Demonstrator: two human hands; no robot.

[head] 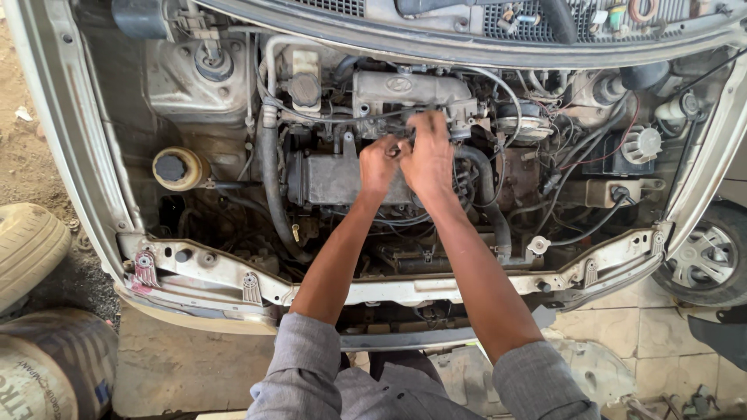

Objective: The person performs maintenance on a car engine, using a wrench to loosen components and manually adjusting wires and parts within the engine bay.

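- Sleeves of grey cloth [311, 373], pushed up above the elbows, fill the bottom edge, and two bare forearms reach forward from them over the car's front.
- Pale cream front crossmember [405, 289], a bent metal beam with bolt holes and brackets, runs under both forearms from side to side.
- Beside the car on the left lie a worn beige tyre [27, 249] and a dark tyre with pale lettering [54, 362]; on the right a wheel with a silver hubcap [704, 257] stands on pale floor tiles.
- Grey, boxy metal engine block cover [334, 177] sits in the middle of the bay, just under the hands.
- Left hand [377, 165] is curled, its fingers closed on a small dark engine part [395, 148] above the cover; what that part is cannot be told, since the fingers hide most of it.
- Right hand [428, 155] touches the left one, its fingers bent down over the same small part; its grip looks closed, though motion blur at the fingertips leaves the exact hold unclear.
- Thick black rubber hose [270, 187] curves down left of the cover, and a second black hose [489, 194] bends down on its right.
- Round yellowish fluid reservoir with a black cap [176, 168] stands further left, by the inner wing.
- Behind the hands lies a pale grey cast intake manifold [408, 89], with thin cables looping over it.
- Farthest off, the raised bonnet's edge [467, 50] spans the top.
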